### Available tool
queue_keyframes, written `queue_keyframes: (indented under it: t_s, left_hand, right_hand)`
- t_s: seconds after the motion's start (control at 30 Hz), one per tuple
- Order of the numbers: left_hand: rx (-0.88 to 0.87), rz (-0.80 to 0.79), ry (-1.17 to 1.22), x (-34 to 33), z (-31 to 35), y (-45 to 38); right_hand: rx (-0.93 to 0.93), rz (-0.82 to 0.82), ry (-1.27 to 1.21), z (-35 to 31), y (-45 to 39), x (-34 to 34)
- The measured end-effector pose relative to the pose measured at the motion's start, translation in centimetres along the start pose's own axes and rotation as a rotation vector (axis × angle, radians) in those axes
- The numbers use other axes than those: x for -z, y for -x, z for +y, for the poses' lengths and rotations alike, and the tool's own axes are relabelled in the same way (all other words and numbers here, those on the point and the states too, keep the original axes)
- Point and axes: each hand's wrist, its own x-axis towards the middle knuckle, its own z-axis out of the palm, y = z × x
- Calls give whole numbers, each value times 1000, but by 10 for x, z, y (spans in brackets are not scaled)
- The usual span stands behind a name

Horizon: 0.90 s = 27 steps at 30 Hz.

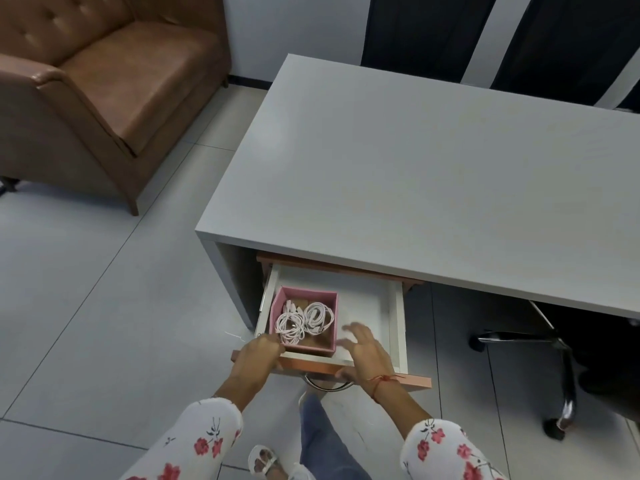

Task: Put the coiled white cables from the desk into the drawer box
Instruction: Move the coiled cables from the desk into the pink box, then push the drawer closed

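Left hand (258,355): fingers at the pink box's near left corner, grip unclear.
Right hand (365,348): open, fingers spread over the drawer (367,306).
Pink box (304,318): in the drawer's left part, holding coiled white cables (304,320).
Counter (415,174): grey.

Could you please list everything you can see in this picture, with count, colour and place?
Desk: one, grey, centre and right, top bare.
Drawer: one, white inside, orange front, pulled open under the desk.
Box: one, pink, left part of the drawer.
Coiled cables: at least two, white, inside the box.
Armchair: one, brown, upper left.
Office chair: one, black, chrome base, right under the desk.
Left hand: at the box's near left corner.
Right hand: open, over the drawer.
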Motion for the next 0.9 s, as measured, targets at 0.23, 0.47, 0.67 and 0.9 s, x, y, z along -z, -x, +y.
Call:
queue_keyframes:
  t_s: [0.23, 0.47, 0.67, 0.9]
  left_hand:
    - [-161, 516, -459, 43, 14, -61]
    - [-202, 598, -523, 79, 29, -126]
    - [-317, 737, -649, 71, 18, -155]
    - [-416, 716, -544, 81, 16, -158]
  right_hand:
    - [40, 320, 232, 6, -57, 26]
    - [8, 405, 343, 21, -120, 56]
    - [120, 679, 365, 33, -142, 58]
    - [156, 564, 298, 32, -136, 68]
